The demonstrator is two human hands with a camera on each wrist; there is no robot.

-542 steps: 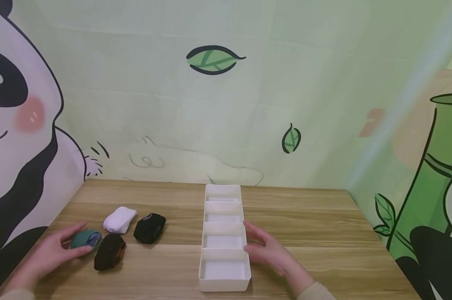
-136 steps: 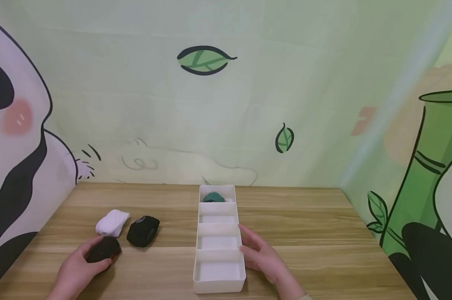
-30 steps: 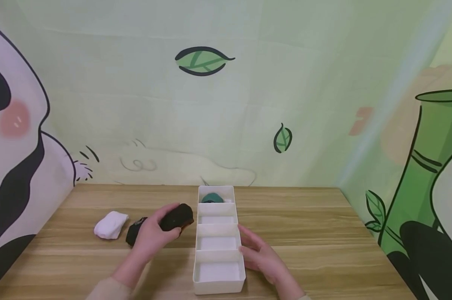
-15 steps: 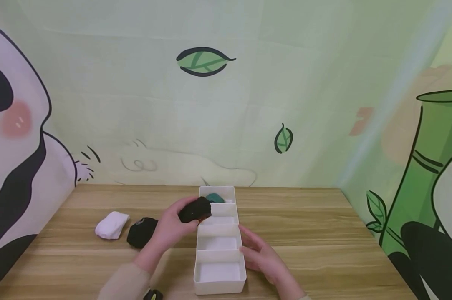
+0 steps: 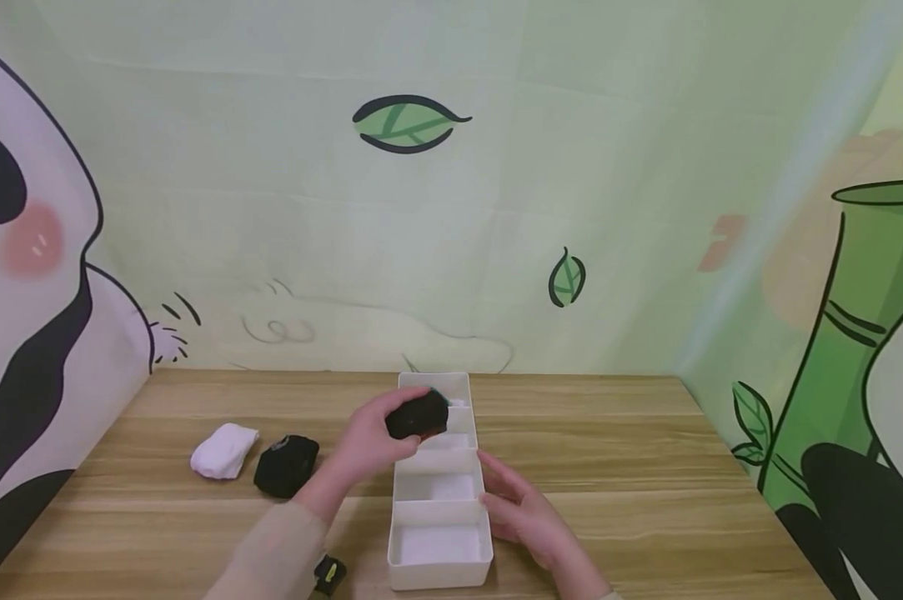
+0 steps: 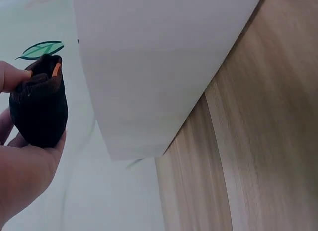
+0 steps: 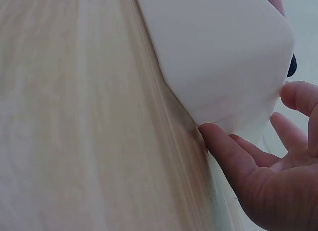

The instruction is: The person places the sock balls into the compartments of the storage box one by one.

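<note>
My left hand [image 5: 372, 437] grips a dark rolled-up sock [image 5: 418, 414] above the second-farthest compartment of the long white divided box [image 5: 439, 575]. In the left wrist view the sock [image 6: 39, 112] shows an orange trim inside its folded opening, with fingers and thumb on either side. The farthest compartment is partly hidden behind the held sock; only a sliver of green sock shows there. My right hand [image 5: 526, 512] rests its fingertips on the box's right side, fingers extended; the right wrist view shows them against the white wall [image 7: 223, 57].
On the wooden table [image 5: 609, 467] to the left lie a white rolled sock [image 5: 223, 451] and a black rolled sock [image 5: 286, 467], the latter near my left forearm. A black strap with a yellow mark [image 5: 330, 574] shows under the left sleeve. A printed backdrop [image 5: 286, 208] stands behind.
Over the last second my left hand has carried the dark sock rightward from beside the box to over it, covering most of the green sock from view. The right hand has stayed at the box.
</note>
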